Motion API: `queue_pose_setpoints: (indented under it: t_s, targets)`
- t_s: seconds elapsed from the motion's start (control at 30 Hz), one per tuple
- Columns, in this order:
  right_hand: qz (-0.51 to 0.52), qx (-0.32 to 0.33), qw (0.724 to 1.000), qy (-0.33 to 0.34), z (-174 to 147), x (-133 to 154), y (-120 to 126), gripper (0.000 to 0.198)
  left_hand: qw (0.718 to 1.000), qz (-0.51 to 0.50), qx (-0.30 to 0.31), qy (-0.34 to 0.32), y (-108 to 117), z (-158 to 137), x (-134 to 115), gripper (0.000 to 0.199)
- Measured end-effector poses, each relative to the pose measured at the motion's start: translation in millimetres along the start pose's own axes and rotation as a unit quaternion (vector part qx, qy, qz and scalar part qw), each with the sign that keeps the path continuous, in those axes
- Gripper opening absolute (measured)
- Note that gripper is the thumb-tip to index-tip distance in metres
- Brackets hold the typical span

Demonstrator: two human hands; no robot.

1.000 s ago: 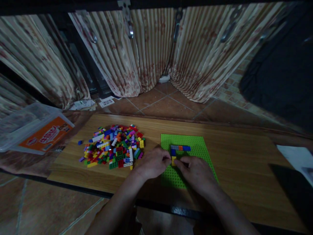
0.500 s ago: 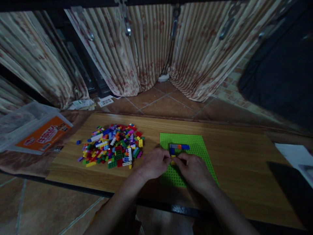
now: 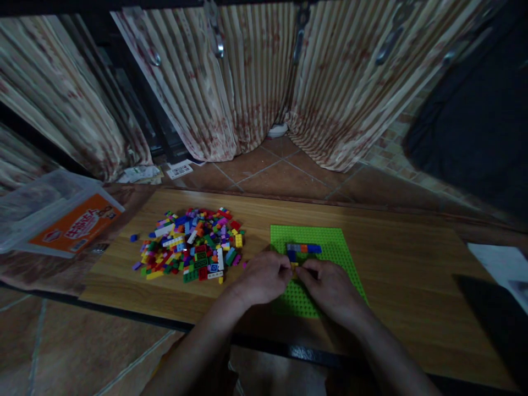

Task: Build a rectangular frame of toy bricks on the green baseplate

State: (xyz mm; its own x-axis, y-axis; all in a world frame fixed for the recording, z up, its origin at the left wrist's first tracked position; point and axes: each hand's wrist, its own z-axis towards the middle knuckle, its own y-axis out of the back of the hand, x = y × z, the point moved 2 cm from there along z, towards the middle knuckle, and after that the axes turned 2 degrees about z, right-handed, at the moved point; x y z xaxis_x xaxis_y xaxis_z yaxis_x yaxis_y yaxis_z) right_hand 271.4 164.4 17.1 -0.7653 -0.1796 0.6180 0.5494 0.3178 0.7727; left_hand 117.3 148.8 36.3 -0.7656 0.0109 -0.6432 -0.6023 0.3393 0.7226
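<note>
A green studded baseplate (image 3: 330, 236) lies on the table in front of me. Along its upper part runs a row of grey, orange and blue bricks (image 3: 307, 248), with a dark blue brick (image 3: 291, 256) below the row's left end. Under that, a small yellow brick (image 3: 294, 265) sits between my fingertips. My left hand (image 3: 270, 276) is closed at the brick's left side, fingers curled. From the right, my right hand (image 3: 328, 283) pinches at the same brick with thumb and forefinger. My fingers partly cover the brick, so how it sits on the plate is hidden.
A heap of mixed coloured bricks (image 3: 193, 242) lies left of the baseplate, with one blue brick (image 3: 133, 238) apart from it. A clear plastic box (image 3: 61, 214) with an orange label stands at the far left. White paper (image 3: 482, 258) lies at the right.
Both hands stay around the yellow brick. The left fingers have shifted slightly right and down, and the view has moved a little.
</note>
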Motion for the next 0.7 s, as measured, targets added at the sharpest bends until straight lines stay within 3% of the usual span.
queue_pose_setpoints:
  t_s: [0.13,0.4,0.7]
  targets:
    - [0.023,0.019,1.0,-0.007,-1.4,0.2,1.4,0.031,1.0,-0.005,0.014,0.003,1.1,-2.5,-0.3,0.022]
    - [-0.036,0.026,0.999,-0.031,0.2,2.9,-2.1,0.031,0.998,0.06,0.0,0.015,-9.1,1.4,1.2,0.022]
    - [-0.009,0.018,0.998,-0.056,2.2,1.5,-3.7,0.028,0.999,0.043,0.002,0.018,-8.0,2.0,2.9,0.021]
